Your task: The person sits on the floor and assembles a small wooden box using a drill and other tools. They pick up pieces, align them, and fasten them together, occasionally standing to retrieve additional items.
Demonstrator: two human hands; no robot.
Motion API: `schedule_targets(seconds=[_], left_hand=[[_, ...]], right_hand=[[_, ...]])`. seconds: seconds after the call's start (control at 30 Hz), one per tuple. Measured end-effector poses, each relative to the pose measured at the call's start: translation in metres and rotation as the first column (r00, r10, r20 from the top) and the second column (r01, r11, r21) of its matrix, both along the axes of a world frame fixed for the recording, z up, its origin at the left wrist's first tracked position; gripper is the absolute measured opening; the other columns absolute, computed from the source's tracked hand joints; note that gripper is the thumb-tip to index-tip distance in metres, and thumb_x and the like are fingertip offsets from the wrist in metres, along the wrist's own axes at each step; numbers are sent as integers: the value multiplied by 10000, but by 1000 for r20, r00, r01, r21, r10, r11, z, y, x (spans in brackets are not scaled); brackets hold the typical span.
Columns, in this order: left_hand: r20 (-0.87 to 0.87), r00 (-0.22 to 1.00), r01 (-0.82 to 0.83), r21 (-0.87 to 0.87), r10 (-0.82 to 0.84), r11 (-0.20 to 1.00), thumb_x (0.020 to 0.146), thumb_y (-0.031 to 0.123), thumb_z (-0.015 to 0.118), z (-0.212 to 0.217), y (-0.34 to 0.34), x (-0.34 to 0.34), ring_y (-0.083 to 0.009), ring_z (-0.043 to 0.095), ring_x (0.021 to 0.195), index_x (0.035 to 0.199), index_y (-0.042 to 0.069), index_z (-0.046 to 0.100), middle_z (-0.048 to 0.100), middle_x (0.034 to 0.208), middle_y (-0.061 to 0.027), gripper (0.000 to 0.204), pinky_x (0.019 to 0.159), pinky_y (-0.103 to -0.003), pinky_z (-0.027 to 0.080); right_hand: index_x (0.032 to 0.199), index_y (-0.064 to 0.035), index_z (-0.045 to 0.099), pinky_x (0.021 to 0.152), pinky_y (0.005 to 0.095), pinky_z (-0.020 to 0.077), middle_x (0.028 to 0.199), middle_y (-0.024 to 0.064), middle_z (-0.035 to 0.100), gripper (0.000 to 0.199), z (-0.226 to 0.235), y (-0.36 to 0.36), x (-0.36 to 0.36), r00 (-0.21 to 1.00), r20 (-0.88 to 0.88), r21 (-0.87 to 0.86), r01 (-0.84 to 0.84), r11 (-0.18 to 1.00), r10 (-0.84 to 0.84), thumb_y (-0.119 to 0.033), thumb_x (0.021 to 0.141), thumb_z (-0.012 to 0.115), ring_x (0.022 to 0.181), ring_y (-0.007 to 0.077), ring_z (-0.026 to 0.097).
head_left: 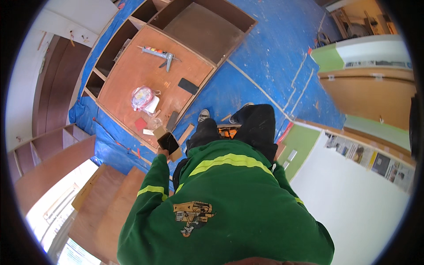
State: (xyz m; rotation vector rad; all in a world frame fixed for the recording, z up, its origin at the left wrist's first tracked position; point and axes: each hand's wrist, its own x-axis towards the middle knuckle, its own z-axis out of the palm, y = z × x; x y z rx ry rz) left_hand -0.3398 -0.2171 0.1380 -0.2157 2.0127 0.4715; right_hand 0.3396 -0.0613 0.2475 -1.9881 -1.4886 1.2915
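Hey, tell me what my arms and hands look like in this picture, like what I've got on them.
Your left sleeve and right sleeve are long and dark green, each with a bright yellow band around it. Your left hand looks bare, with no glove. Your right hand is too hard to make out. No cables show on either arm.

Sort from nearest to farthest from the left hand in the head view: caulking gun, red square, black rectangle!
1. Red square, up and left of the left hand
2. Black rectangle, up and right
3. Caulking gun, nearly straight up
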Motion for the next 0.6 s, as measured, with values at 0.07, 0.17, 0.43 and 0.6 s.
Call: schedule_targets(seconds=[0.07,0.17,0.43,0.6], left_hand=[[19,999,28,-53,-27,998,898,27,527,3,-4,17,-402,728,949,1326,90,483,662,1146,-233,435,593,-502,629],[9,985,170,-140,-170,975,906,89,579,0,-17,15,-380,736,946,1257,112,592,697,1139,-185,352,642,-535,616],[170,-33,972,-224,-985,-71,914,293,697,45,48,108,-298,741,1005,1051,161,809,775,1086,-62,221,833,-500,562],[91,775,629,-205,-626,749,910,268,689,81,119,172,-314,722,1039,1104,148,764,760,1109,-85,240,862,-495,557]], right_hand=[[1082,-57,696,797,445,530,998,208,695,268,9,-12,16,975,156,-234,-120,965,159,-235,996,515,916,382,682],[1105,-79,685,782,446,531,989,175,688,258,-18,-13,15,936,155,-409,-230,883,316,-252,992,530,904,355,678],[1166,-136,657,742,447,534,962,88,670,259,-23,201,57,994,7,-350,-97,932,106,-297,983,569,871,282,668],[1204,-172,639,717,448,535,946,33,659,277,2,366,114,864,-151,-449,373,812,-480,-326,978,594,850,236,662]])
